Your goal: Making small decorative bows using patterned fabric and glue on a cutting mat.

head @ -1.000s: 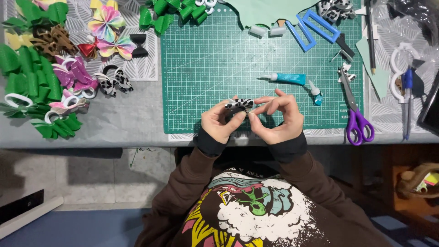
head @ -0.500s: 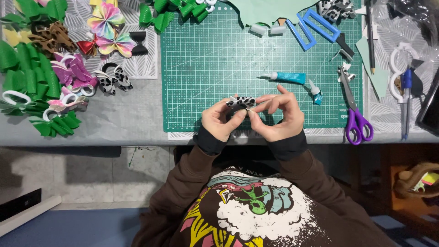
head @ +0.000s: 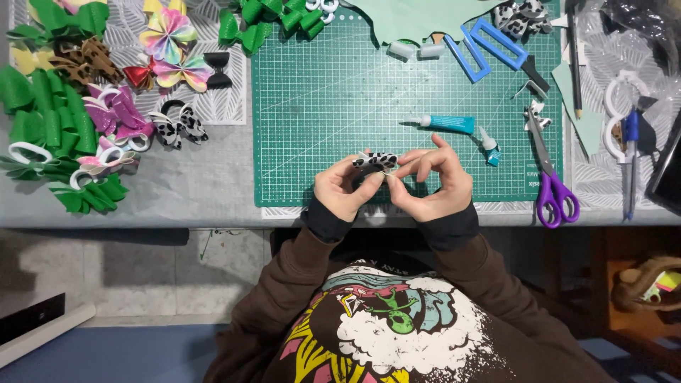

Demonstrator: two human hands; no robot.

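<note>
I have both hands pinched on a small black-and-white spotted bow (head: 375,160), held just above the near edge of the green cutting mat (head: 333,106). My left hand (head: 345,190) clamps it from below with thumb and forefinger closed on its left half, while my right hand (head: 431,181) closes its fingertips on the bow's middle and right end, the other fingers fanned upward. From its look I judge the bow very light and soft, a folded ribbon or foam piece that bends easily and would crush or unfold under a hard squeeze; the pinched centre seems the safest place to hold, leaving the loops free. Whether glue is wet on it I cannot tell. Just beyond my right hand lies a teal glue tube (head: 447,123) with its loose cap (head: 489,147) beside it, and purple-handled scissors (head: 552,186) rest at the mat's right edge. Finished bows (head: 78,120), green, pink and spotted, are heaped well to the left.
</note>
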